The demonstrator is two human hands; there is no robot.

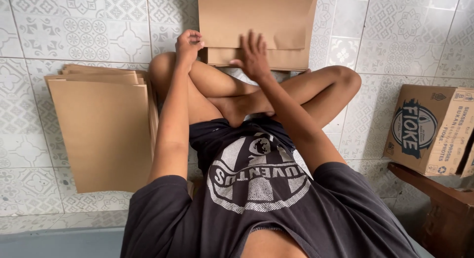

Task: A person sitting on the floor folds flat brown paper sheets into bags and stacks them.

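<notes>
Head view: I see patterned tile floor [89,36]; right hand [254,55] spread flat on folded cardboard [256,21], left hand [187,43] loosely curled beside it.

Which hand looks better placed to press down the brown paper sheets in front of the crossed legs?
Probably the right hand: its fingers are spread, open, lying on the brown paper sheets. The left hand is curled at the sheets' near left corner, above the knee, seemingly only touching the edge.

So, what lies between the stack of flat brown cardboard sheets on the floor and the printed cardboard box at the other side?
In the head view, the seated person's crossed bare legs lie between the stack of flat brown cardboard sheets and the printed cardboard box.
</notes>
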